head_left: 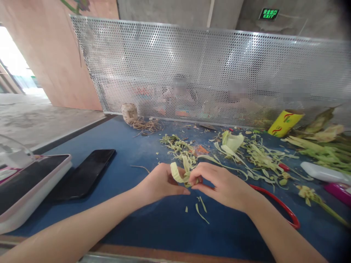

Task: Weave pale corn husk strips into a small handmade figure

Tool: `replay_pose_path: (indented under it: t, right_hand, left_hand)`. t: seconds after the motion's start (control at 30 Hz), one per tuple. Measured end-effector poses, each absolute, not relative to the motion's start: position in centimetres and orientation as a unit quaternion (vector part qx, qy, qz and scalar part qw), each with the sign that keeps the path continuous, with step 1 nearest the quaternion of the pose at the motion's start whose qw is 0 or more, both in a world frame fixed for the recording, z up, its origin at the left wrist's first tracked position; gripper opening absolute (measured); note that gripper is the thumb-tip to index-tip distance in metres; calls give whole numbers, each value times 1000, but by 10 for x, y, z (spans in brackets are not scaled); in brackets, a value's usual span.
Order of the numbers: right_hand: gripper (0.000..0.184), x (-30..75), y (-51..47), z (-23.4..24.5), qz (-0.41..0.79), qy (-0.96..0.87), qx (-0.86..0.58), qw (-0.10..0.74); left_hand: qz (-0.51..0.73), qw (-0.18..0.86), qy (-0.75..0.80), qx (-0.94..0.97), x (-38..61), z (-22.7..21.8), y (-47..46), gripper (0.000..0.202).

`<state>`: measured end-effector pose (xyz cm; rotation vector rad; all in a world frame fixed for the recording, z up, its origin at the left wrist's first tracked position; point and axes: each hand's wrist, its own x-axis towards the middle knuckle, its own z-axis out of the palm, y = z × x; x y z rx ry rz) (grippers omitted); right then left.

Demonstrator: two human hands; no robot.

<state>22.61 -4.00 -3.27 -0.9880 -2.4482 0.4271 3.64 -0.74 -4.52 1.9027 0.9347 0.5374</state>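
Both hands meet above the middle of the blue table. My left hand (pixel 161 183) is closed, thumb and fingers pinching a curled pale-green husk strip (pixel 177 172). From the other side my right hand (pixel 215 182) is closed on the same strip, its fingertips pinched together close to my left thumb. The husk's lower end is hidden between the fingers. Thin husk shreds (pixel 201 213) lie on the table just below the hands. Beyond them is a pile of small knotted husk pieces (pixel 178 146). A red curved handle (pixel 285 204) shows beside my right wrist.
A black phone (pixel 85 173) and a white-edged box (pixel 33 186) lie at left. Twine (pixel 146 125) sits by a perforated metal screen (pixel 192 69). Husk shreds (pixel 260 157), a yellow tube (pixel 285 123) and a white object (pixel 325 172) are at right. People show blurred behind the screen.
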Motion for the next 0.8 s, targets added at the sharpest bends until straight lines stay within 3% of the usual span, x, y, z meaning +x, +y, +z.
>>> replay_pose_path:
  t: [0.13,0.27,0.6,0.8]
  right_hand:
    - [8,224,-39,-35,168,-887,-360,236]
    - [4,225,-38,-34,182,-873,-372,257]
    - [10,218,-40,-40,47,-914,-327,237]
    - [23,223,-41,-37,117,-890,-326,296]
  left_hand:
    - [212,401,400,797,36,-46,-8,24]
    - [241,461,334,786,35,-47,-10,24]
    - [236,405,377,799,36,-48,-10,18]
    - [253,482,350,762,36,-47,-8,21]
